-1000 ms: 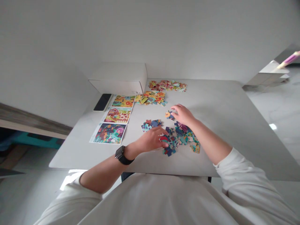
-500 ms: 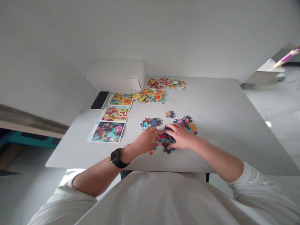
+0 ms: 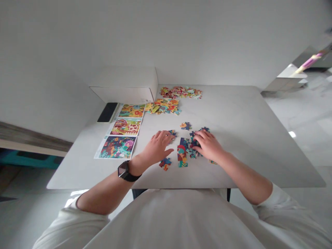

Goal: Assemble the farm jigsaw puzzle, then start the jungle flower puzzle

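Loose blue and teal puzzle pieces (image 3: pixel 183 152) lie scattered near the front of the white table (image 3: pixel 243 131). My left hand (image 3: pixel 157 148), with a black watch on its wrist, rests flat and open over a small joined cluster of pieces (image 3: pixel 172 132). My right hand (image 3: pixel 209 145) lies on the heap of pieces, its fingers curled down onto them; I cannot see a piece held. A single small piece (image 3: pixel 185 126) lies just beyond both hands, and another (image 3: pixel 165 163) sits near the left wrist.
Three picture cards (image 3: pixel 121 128) lie in a row at the left. A black phone (image 3: pixel 107 112) and a white box (image 3: pixel 124 84) sit behind them. Two further heaps of pieces, orange (image 3: pixel 163 106) and red (image 3: pixel 180 92), lie at the back.
Both hands spread the front heap apart. My left hand slid left onto the small cluster. My right hand came back from the far piece to the heap, leaving a few pieces bare between them.
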`<control>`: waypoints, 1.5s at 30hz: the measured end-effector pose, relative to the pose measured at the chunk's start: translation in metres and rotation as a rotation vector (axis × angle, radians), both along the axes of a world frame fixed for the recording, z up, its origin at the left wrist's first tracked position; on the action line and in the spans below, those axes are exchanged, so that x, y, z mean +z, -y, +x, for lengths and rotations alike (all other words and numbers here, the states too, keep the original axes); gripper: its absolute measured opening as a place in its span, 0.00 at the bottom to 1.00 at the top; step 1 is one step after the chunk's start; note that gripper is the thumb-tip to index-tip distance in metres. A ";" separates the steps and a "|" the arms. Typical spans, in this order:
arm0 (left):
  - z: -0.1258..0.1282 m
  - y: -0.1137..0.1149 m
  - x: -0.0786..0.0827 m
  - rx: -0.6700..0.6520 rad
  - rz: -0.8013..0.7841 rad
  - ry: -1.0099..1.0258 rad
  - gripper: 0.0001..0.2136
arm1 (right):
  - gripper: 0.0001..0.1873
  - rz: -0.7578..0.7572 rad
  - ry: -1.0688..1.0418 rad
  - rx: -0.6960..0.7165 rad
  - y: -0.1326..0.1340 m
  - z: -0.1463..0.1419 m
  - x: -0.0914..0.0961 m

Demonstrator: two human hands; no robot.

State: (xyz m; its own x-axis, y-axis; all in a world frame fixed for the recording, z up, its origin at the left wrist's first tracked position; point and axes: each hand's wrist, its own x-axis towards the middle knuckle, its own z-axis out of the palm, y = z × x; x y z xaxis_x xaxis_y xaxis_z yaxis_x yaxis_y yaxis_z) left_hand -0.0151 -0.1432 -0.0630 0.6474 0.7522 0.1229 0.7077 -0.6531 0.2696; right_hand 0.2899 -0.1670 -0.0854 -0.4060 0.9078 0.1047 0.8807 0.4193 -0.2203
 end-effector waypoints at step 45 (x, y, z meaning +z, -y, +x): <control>0.035 0.005 0.001 -0.097 -0.017 0.109 0.30 | 0.19 -0.404 0.112 0.145 -0.095 0.002 0.036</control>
State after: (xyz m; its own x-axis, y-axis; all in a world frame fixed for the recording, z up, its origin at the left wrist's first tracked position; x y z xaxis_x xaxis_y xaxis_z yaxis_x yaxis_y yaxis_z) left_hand 0.0199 -0.1483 -0.0622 0.7009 0.6890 0.1845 0.6070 -0.7120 0.3529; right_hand 0.2918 -0.0717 -0.0496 -0.5207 0.7997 -0.2988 0.8470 0.4401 -0.2981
